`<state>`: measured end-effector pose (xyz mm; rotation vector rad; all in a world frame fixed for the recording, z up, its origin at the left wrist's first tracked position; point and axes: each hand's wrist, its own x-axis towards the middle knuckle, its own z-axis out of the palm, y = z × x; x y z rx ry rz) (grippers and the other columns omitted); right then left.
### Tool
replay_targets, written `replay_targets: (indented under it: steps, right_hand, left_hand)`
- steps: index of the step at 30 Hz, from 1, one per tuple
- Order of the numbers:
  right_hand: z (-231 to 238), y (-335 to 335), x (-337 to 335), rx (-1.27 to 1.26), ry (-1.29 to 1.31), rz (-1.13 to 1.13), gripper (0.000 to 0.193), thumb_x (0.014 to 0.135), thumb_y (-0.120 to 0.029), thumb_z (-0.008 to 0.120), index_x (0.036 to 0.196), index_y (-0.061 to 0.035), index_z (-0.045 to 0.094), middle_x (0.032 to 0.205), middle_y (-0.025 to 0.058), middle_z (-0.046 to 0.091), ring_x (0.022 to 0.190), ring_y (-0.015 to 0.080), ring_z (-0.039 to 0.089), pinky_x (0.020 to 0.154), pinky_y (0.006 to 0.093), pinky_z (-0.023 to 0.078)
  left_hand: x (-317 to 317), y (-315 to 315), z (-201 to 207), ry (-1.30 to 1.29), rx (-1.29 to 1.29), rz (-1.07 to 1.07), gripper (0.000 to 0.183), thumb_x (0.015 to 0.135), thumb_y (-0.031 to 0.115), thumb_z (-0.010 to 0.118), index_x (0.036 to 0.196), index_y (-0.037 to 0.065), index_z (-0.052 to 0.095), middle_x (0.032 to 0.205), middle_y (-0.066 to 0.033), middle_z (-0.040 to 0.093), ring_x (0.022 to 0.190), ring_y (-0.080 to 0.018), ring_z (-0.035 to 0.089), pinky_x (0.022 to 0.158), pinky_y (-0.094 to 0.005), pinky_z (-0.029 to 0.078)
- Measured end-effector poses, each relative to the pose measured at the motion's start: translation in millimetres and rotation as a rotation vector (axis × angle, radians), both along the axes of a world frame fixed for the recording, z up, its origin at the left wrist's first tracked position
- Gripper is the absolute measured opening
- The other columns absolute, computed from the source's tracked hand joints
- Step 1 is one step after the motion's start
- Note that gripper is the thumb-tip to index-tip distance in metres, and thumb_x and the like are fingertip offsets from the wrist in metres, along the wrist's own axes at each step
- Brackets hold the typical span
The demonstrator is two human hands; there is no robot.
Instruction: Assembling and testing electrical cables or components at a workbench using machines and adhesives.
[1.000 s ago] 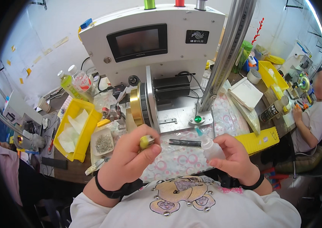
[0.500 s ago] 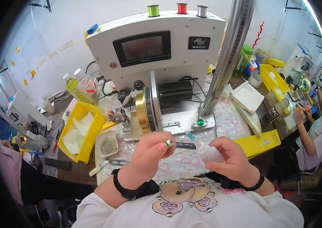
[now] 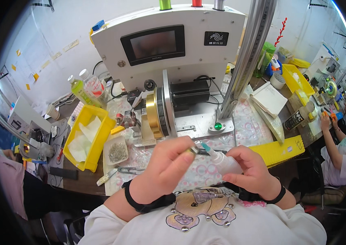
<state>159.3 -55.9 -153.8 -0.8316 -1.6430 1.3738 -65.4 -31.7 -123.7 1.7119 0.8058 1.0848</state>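
Observation:
My right hand (image 3: 254,169) is closed around a translucent white squeeze bottle (image 3: 227,164). The bottle is tilted, and its teal needle tip (image 3: 206,147) points up and left toward my left hand (image 3: 169,163). That left hand is closed, with a small shiny metal piece (image 3: 193,150) pinched at the fingertips. The piece is blurred and its kind cannot be made out. A narrow dark bar (image 3: 210,152) runs behind the bottle's nozzle, between the two hands; which hand holds it is unclear.
A white machine (image 3: 197,53) with a gold wheel (image 3: 151,116) stands ahead. Left are a yellow bin (image 3: 108,124), a dish of small metal parts (image 3: 116,157) and a white-handled tool (image 3: 106,176). A yellow plate (image 3: 281,152) and a dark-labelled bottle (image 3: 297,118) lie right. People sit on both sides.
My left hand has moved right and slightly up, bringing the metal piece close to the teal needle tip. The bottle has tilted more upward. My head view has shifted slightly.

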Motion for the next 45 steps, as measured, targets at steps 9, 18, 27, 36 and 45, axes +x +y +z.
replay_targets:
  steps: [9, 18, 27, 36, 45]
  right_hand:
    - [-2.3, -2.1, 0.9, -0.019, -0.012, 0.013, 0.034, 0.076, -0.005, 0.070, 0.104, 0.0009, 0.051, 0.096, 0.0050, 0.055, 0.087, 0.0089, 0.054, 0.078, 0.0252, 0.045]
    - [-4.1, -4.9, 1.6, 0.047, -0.038, -0.027, 0.036, 0.074, -0.004, 0.071, 0.104, 0.0011, 0.051, 0.095, 0.0057, 0.054, 0.086, 0.0093, 0.053, 0.077, 0.0249, 0.045]
    - [-3.2, -6.8, 1.6, 0.051, -0.061, -0.010, 0.035, 0.074, -0.006, 0.072, 0.102, 0.0007, 0.052, 0.094, 0.0059, 0.054, 0.084, 0.0100, 0.053, 0.074, 0.0245, 0.045]
    - [-7.7, -7.8, 1.0, 0.105, -0.069, -0.022, 0.036, 0.074, -0.007, 0.072, 0.102, 0.0005, 0.052, 0.093, 0.0063, 0.055, 0.082, 0.0111, 0.054, 0.073, 0.0249, 0.045]
    - [-7.2, -9.0, 0.4, 0.062, -0.100, -0.037, 0.036, 0.073, -0.008, 0.072, 0.101, 0.0003, 0.052, 0.092, 0.0066, 0.055, 0.081, 0.0114, 0.055, 0.072, 0.0254, 0.046]
  left_hand:
    - [-3.7, 0.5, -5.3, -0.046, -0.002, 0.085, 0.048, 0.085, 0.044, 0.041, 0.065, 0.000, 0.044, 0.062, -0.0032, 0.039, 0.057, -0.0119, 0.034, 0.053, -0.0260, 0.025]
    - [-4.9, -2.3, -10.2, -0.080, -0.029, 0.010, 0.044, 0.082, 0.041, 0.042, 0.064, 0.000, 0.044, 0.060, -0.0034, 0.038, 0.056, -0.0130, 0.034, 0.052, -0.0272, 0.025]
    - [-0.9, -4.6, -2.4, 0.076, 0.053, 0.051, 0.039, 0.081, 0.036, 0.043, 0.066, 0.000, 0.045, 0.061, -0.0053, 0.041, 0.056, -0.0154, 0.038, 0.053, -0.0275, 0.029]
    - [-4.1, -3.7, -9.0, 0.079, 0.062, 0.068, 0.042, 0.084, 0.039, 0.044, 0.068, 0.000, 0.046, 0.062, -0.0043, 0.043, 0.058, -0.0130, 0.039, 0.052, -0.0265, 0.029]
    - [-2.7, -5.2, -15.9, 0.076, 0.164, 0.059, 0.043, 0.085, 0.040, 0.044, 0.069, 0.000, 0.047, 0.064, -0.0030, 0.042, 0.058, -0.0119, 0.037, 0.052, -0.0255, 0.028]
